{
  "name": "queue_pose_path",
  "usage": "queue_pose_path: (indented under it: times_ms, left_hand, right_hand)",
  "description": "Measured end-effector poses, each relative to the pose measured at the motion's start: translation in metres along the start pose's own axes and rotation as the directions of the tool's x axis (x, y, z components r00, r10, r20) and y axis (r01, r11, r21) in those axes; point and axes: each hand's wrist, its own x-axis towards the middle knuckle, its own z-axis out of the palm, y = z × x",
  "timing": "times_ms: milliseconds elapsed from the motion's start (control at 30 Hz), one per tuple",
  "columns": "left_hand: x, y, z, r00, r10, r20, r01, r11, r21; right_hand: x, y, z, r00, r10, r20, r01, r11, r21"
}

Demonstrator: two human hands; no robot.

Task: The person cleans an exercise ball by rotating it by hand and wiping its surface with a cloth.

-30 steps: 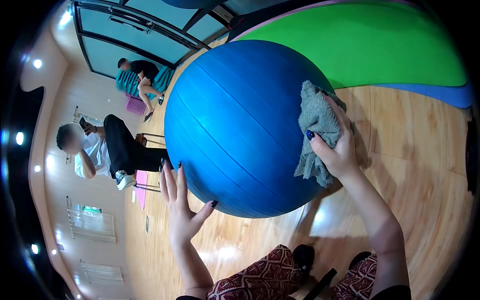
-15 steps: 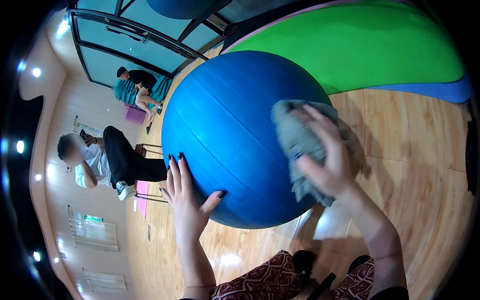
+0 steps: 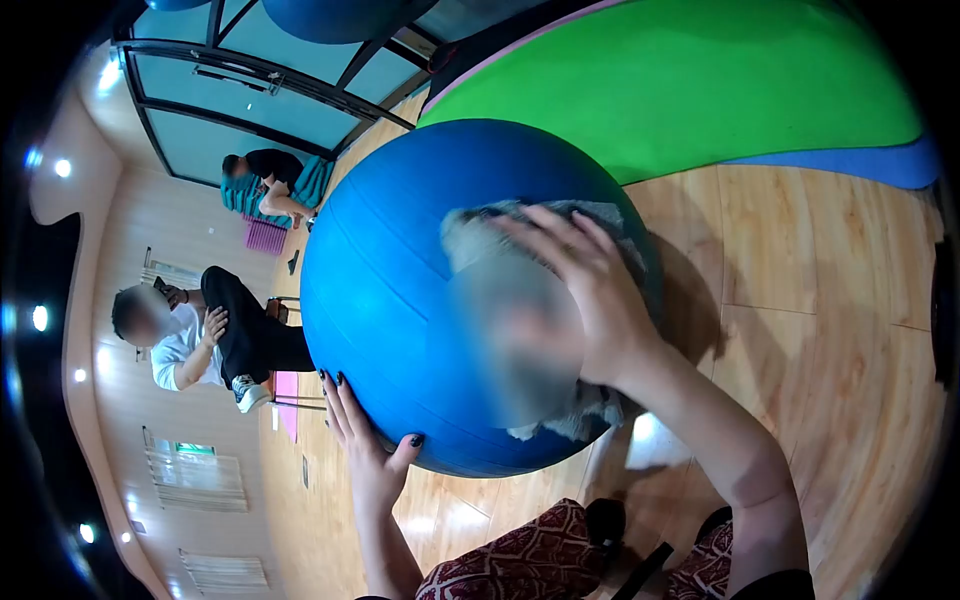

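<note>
A large blue exercise ball [image 3: 385,270] fills the middle of the view. Against its lower left side rests my left hand [image 3: 370,455], fingers apart, with dark nail polish showing. My right hand [image 3: 595,290] presses a grey cloth [image 3: 475,238] onto the near right face of the ball, its fingers stretched across the fabric. The cloth spreads out beyond the fingertips and hangs below the palm. Part of the cloth and my right thumb are blurred.
Green mat [image 3: 680,90] and blue mat [image 3: 850,165] lie beyond the ball on the wooden floor [image 3: 800,290]. A seated person [image 3: 230,330] is at left; another [image 3: 275,175] sits farther back by stacked teal items. More blue balls [image 3: 340,15] show at top.
My right hand and the cloth have moved left across the ball. The ball and my left hand appear slightly lower and farther left. The seated person at left has lowered an arm.
</note>
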Motion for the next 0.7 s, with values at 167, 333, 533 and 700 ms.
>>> queue_pose_path:
  times_ms: [167,333,533,700]
  left_hand:
    - [-0.003,-0.011,0.005,1.000,-0.026,-0.015,0.024,0.995,-0.101]
    - [-0.004,0.005,0.010,1.000,0.017,-0.014,-0.018,0.994,-0.107]
    - [-0.007,0.008,0.010,0.999,0.037,-0.031,-0.040,0.995,-0.095]
    - [-0.008,0.022,0.007,0.993,0.115,-0.020,-0.116,0.993,-0.022]
  right_hand:
    - [-0.021,0.053,-0.006,0.967,0.255,0.004,-0.219,0.825,0.521]
    - [-0.043,0.060,-0.026,0.805,0.560,0.196,-0.481,0.423,0.768]
    - [-0.027,-0.005,-0.017,1.000,0.023,-0.018,-0.025,0.995,-0.098]
    - [0.021,-0.063,0.019,0.981,-0.147,0.123,0.166,0.972,-0.164]
